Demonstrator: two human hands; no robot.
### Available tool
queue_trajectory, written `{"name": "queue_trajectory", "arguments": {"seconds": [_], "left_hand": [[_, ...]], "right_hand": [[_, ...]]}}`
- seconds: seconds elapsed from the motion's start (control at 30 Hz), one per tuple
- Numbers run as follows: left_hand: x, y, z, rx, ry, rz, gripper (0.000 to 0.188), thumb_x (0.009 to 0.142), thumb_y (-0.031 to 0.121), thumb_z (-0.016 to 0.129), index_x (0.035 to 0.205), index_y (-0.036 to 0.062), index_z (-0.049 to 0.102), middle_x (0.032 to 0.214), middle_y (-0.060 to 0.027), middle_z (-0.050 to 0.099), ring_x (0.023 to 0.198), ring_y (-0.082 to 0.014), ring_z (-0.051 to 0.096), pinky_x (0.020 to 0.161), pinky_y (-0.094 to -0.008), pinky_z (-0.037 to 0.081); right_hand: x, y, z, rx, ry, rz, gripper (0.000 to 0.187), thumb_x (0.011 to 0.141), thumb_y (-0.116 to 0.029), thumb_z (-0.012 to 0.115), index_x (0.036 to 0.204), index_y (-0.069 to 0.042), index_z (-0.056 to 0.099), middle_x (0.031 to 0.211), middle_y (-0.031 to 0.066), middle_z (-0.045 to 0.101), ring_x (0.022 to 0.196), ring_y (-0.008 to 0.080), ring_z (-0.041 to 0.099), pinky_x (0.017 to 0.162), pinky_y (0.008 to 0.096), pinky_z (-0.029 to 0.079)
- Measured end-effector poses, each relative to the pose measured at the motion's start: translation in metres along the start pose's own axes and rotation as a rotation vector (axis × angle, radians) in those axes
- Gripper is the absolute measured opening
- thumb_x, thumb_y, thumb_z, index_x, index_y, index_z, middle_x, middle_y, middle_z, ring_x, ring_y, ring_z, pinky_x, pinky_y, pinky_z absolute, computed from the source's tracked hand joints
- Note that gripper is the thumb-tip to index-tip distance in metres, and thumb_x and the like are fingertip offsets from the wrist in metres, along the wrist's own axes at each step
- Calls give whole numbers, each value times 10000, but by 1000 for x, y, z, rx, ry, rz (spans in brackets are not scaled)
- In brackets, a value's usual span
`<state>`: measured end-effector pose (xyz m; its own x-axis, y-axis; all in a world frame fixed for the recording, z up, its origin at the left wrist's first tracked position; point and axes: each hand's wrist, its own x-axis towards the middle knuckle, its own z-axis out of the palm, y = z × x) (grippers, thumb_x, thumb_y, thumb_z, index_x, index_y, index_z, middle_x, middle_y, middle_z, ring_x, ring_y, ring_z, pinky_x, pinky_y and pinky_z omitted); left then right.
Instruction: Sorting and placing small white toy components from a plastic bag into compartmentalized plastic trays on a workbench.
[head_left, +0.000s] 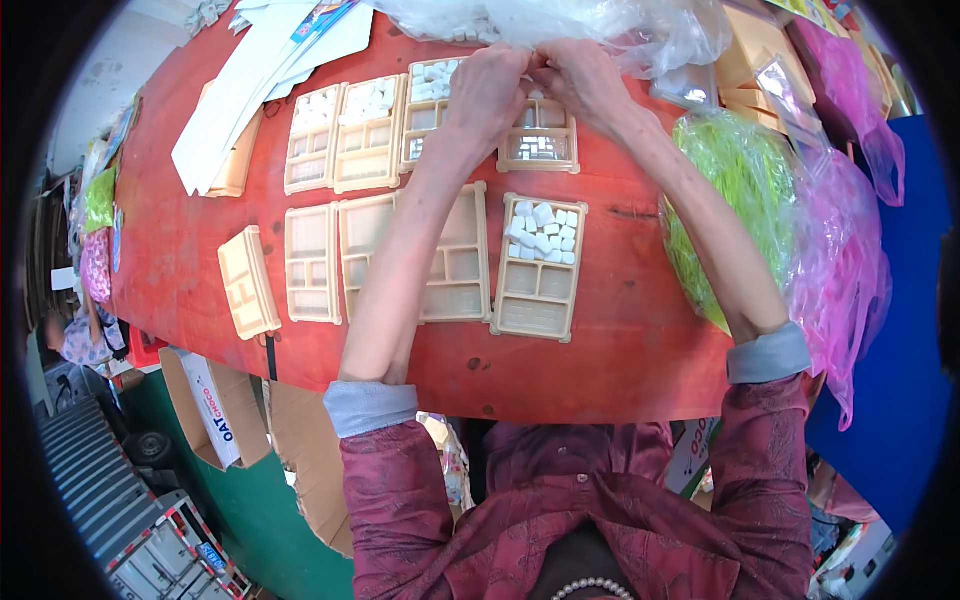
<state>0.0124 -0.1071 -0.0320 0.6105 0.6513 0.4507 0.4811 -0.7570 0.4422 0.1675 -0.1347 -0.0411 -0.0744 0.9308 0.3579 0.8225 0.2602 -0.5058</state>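
Observation:
My left hand [487, 95] and my right hand [583, 82] meet at the far side of the table, fingertips pinched together. What they hold, if anything, is hidden. Below them lies a beige compartment tray [538, 164], partly covered by my left hand. To its left stand three similar trays, one of them a beige tray [362, 180], with white chunky pieces [369, 100] in their far compartments. In the nearer row, a beige tray [532, 319] carries white block-like pieces [541, 232] in its large compartment. Other trays [313, 228] beside it show bare compartments, partly behind my left forearm.
A clear plastic bag [640, 35] spreads beyond my hands. Green shredded strips in a bag [735, 200] and pink plastic bags [840, 260] lie right. White sheets [240, 100] are at the far left, above a tilted beige tray [250, 283]. Cardboard boxes [205, 400] stand below the red table's edge.

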Motion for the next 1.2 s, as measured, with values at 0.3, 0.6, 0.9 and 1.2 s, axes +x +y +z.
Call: {"name": "queue_trajectory", "arguments": {"seconds": [0.3,0.6,0.9,1.2], "left_hand": [[-8,7,-9,-158,119,-112,129,791,74,653,885,-14,642,739,-93,657,654,-160,616,621,-283,482],[-69,43,-58,-544,-182,-377,81,828,58,660,843,-16,631,724,18,600,679,-34,530,591,-194,427],[-115,75,-61,-399,-246,-250,107,808,7,645,890,-33,588,794,-68,554,664,-149,509,608,-279,413],[-116,82,-48,-280,-185,-90,129,772,-15,644,873,-21,564,915,-141,582,800,-331,596,666,-383,472]], "right_hand": [[-9,-16,-22,325,98,241,188,793,-202,676,846,-22,688,621,112,604,573,184,585,569,336,459],[-71,-57,-61,610,-446,338,134,840,-158,660,826,-25,656,653,-40,536,619,26,457,526,207,348],[-123,-84,-47,401,-287,239,131,818,-49,645,911,36,611,716,76,561,646,143,492,595,312,411],[-125,-86,-33,188,-177,-71,296,752,20,601,1044,-19,583,843,159,593,808,364,590,689,457,474]]}}
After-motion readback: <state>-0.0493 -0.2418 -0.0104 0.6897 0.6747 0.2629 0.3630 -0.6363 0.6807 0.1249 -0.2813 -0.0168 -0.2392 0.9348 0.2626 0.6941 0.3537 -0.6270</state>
